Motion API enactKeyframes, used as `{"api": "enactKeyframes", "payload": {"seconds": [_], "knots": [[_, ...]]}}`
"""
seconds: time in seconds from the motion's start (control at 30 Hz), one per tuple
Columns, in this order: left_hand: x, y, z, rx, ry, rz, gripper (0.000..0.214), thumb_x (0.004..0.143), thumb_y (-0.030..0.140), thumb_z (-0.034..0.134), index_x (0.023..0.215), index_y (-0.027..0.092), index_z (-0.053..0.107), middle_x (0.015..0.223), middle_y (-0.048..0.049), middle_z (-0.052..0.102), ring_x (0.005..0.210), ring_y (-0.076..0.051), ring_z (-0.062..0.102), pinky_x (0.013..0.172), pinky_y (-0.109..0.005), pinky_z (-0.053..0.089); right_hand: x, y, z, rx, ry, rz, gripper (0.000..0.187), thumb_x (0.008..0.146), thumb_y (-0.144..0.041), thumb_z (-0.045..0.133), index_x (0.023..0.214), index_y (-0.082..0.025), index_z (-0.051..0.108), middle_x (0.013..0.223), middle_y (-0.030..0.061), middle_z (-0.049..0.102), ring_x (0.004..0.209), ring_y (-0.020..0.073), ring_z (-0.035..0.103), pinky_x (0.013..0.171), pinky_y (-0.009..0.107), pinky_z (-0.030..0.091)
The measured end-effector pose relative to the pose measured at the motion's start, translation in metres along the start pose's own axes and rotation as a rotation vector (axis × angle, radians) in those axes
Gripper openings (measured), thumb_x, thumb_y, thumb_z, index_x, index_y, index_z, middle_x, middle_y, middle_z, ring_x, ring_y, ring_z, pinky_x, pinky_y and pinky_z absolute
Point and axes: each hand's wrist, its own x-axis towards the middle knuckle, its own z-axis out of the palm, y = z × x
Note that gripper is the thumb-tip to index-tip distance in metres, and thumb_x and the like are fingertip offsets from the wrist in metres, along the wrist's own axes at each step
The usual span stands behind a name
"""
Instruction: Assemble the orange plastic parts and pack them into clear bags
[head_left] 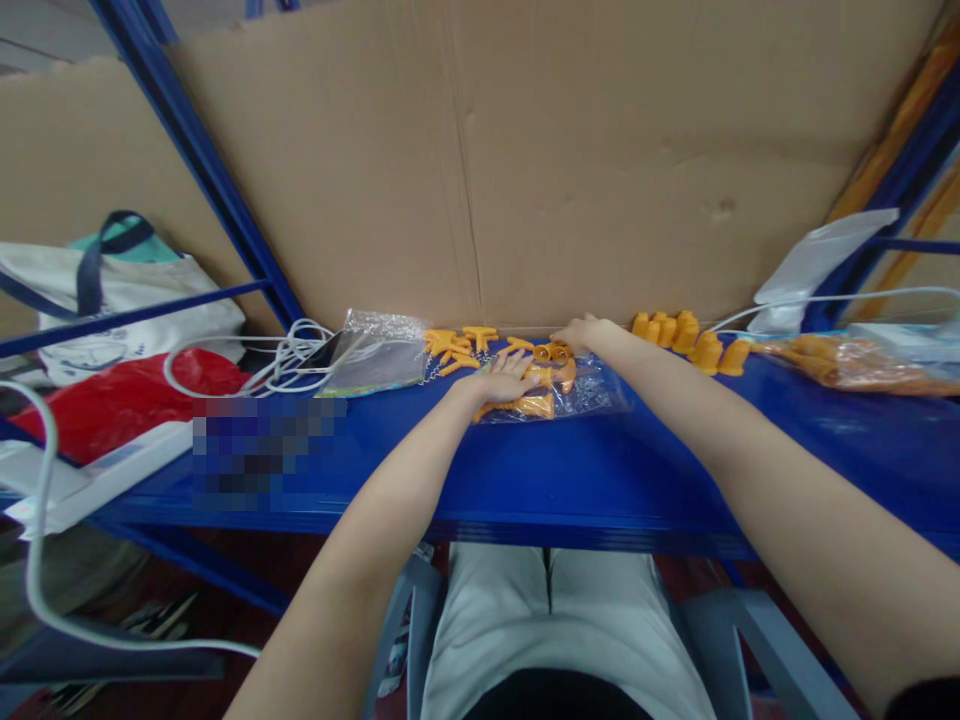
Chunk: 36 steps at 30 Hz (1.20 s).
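Observation:
My left hand (504, 378) lies flat with fingers stretched out on a clear plastic bag (592, 395) that holds small orange plastic parts (541, 405) on the blue shelf (525, 470). My right hand (583, 331) reaches to the back of the shelf, fingers curled down by orange ring-shaped pieces (551, 352); what it grips, if anything, is hidden. More loose orange T-shaped pieces (457, 345) lie left of my hands. A row of orange cone-shaped parts (686, 335) stands to the right.
A cardboard sheet (525, 150) backs the shelf. A phone with coiled white cable (300, 355) and a clear bag (379, 355) lie left; beyond them a red bag (112, 400) and a tote bag (112, 290). At right lies a bag of orange parts (855, 360).

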Motion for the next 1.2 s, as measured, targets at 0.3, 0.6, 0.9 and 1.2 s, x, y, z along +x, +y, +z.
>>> {"api": "enactKeyframes", "payload": {"seconds": [0.3, 0.6, 0.9, 1.2], "knots": [[-0.001, 0.004, -0.001, -0.01, 0.0, -0.043, 0.062, 0.092, 0.056, 0.038, 0.146, 0.025, 0.038, 0.161, -0.0085, 0.022, 0.148, -0.034, 0.014, 0.115, -0.054, 0.023, -0.003, 0.032, 0.002, 0.167, -0.141, 0.195, 0.027, 0.065, -0.035, 0.081, 0.081, -0.014, 0.077, 0.08, 0.012, 0.073, 0.086, 0.0297, 0.069, 0.076, 0.043, 0.053], [0.009, 0.002, 0.002, -0.02, 0.034, -0.076, 0.063, 0.092, 0.058, 0.037, 0.146, 0.025, 0.037, 0.161, -0.0084, 0.021, 0.148, -0.034, 0.013, 0.117, -0.054, 0.018, -0.052, 0.042, 0.001, 0.186, -0.157, 0.319, 0.016, 0.067, -0.016, 0.077, 0.082, -0.011, 0.077, 0.088, 0.0184, 0.073, 0.088, 0.0355, 0.069, 0.076, 0.048, 0.054], [0.022, -0.001, 0.005, 0.05, 0.107, -0.103, 0.062, 0.095, 0.054, 0.031, 0.149, 0.024, 0.033, 0.16, -0.0053, 0.023, 0.148, -0.03, 0.014, 0.118, -0.048, 0.018, -0.099, 0.027, -0.001, 0.084, 0.024, 0.538, 0.036, 0.079, -0.028, 0.068, 0.111, -0.012, 0.071, 0.115, 0.0223, 0.066, 0.112, 0.0376, 0.059, 0.089, 0.049, 0.043], [0.037, -0.022, 0.015, 0.012, 0.208, -0.011, 0.058, 0.095, 0.047, 0.031, 0.144, 0.019, 0.042, 0.155, -0.0072, 0.036, 0.147, -0.026, 0.024, 0.118, -0.043, 0.022, -0.142, 0.031, -0.029, 0.061, 0.171, 0.507, 0.032, 0.087, -0.025, 0.052, 0.112, -0.019, 0.071, 0.104, 0.0146, 0.071, 0.104, 0.0305, 0.063, 0.093, 0.048, 0.037]]}}
